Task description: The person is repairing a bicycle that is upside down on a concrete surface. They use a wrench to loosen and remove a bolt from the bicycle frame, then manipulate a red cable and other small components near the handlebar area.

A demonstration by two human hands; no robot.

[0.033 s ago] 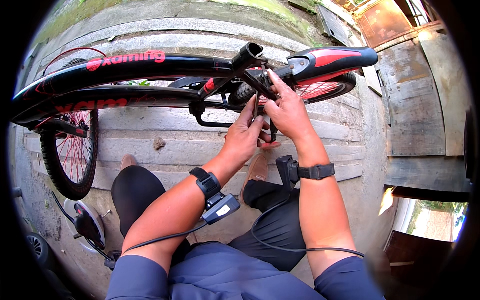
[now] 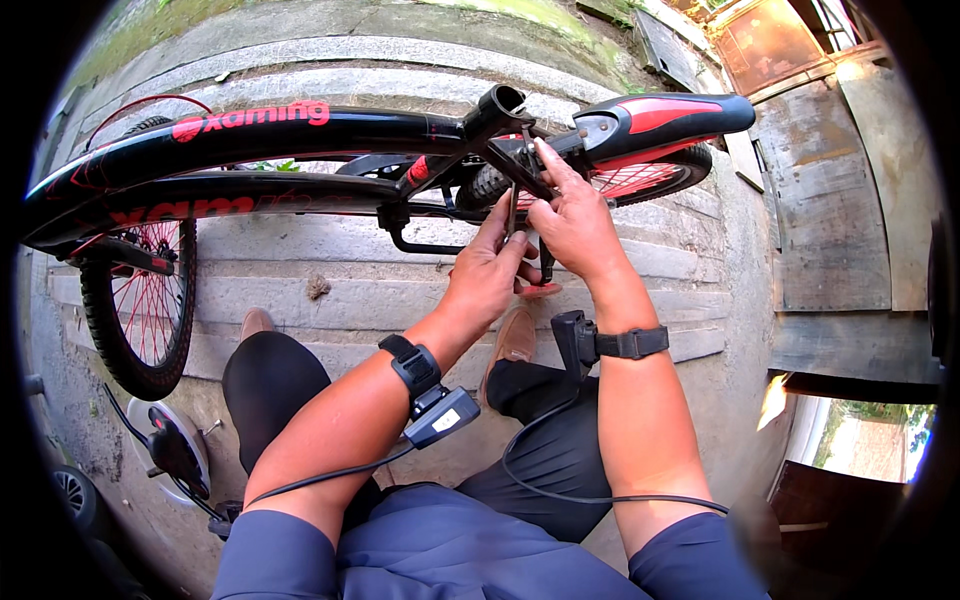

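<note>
A black bicycle frame with red markings stretches across in front of me. At its rear, below the open seat tube, both hands work close together. My left hand pinches a slim metal tool, held upright against the frame; its exact kind I cannot make out. Beside it, my right hand is bent around the frame's rear tube, its index finger reaching up to the small metal parts by the black and red rear mudguard. Whatever lies under its curled fingers is hidden.
The front wheel with red spokes stands at the left. A white round container and black cabled parts lie lower left. Wooden boards line the right side. Cables run from the devices strapped to both wrists.
</note>
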